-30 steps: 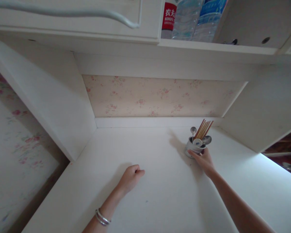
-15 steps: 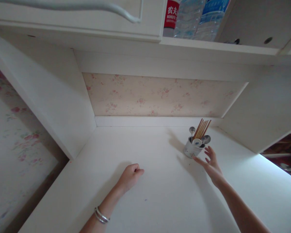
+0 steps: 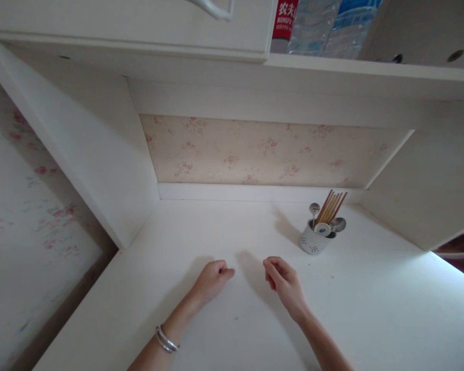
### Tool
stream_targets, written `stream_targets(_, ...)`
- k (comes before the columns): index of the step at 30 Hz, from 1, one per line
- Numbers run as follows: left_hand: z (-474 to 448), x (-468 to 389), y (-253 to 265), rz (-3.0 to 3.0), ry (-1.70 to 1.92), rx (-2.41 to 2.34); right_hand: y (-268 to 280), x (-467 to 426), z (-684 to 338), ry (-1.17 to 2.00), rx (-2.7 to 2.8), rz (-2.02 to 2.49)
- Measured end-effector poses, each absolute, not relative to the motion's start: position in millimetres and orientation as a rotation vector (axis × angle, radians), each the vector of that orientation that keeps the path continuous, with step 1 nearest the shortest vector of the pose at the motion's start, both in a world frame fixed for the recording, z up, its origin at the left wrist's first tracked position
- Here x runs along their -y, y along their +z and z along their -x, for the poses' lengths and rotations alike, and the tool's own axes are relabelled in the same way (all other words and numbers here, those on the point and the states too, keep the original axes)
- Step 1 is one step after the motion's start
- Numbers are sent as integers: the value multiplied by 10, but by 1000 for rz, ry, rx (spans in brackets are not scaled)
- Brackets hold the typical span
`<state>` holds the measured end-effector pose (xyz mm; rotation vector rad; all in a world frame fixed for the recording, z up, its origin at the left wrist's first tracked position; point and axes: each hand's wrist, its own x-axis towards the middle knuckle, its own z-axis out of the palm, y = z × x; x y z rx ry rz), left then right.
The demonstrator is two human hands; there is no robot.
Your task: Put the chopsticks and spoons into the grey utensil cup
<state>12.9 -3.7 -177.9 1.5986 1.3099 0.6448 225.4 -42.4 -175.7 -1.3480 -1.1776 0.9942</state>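
My left hand (image 3: pixel 211 281) is closed in a fist above the white desktop, thumb pointing right, with a silver bangle on its wrist; nothing shows in it. Across a small gap, my right hand (image 3: pixel 284 283) has its fingers curled in and pressed together, and nothing can be seen in it. Behind and to the right of that hand, apart from it, a white utensil holder (image 3: pixel 313 243) with small holes stands upright. It holds several wooden chopsticks (image 3: pixel 330 208), a small metal spoon (image 3: pixel 314 208), a larger metal spoon (image 3: pixel 337 224) and a white ceramic spoon (image 3: pixel 322 230).
White side panels (image 3: pixel 88 154) and a floral back panel (image 3: pixel 247 154) enclose the desktop (image 3: pixel 201 226). Overhead, a cabinet shelf (image 3: pixel 351 64) holds plastic bottles (image 3: pixel 315 26) beside a cabinet door (image 3: pixel 139 31) with a curved handle.
My right hand has moved left, away from the utensil holder, and its spread fingers have curled closed. My left hand stays a fist in nearly the same place. The camera view has shifted slightly.
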Motion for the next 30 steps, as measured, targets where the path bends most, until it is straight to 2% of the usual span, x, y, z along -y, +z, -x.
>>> stream_targets(7, -133, 22, -1787, -1620, 635, -1313, -1888, 197, -1809, 1060, 1323, 1378)
stream_targets(11, -139, 24, -1785, -1628, 636, -1303, -1968, 248, -1806, 975, 1467, 1380)
stream_targets(30, -159, 44, -1768, -1663, 635, -1299, -1919, 276, -1812, 982, 1523, 1416)
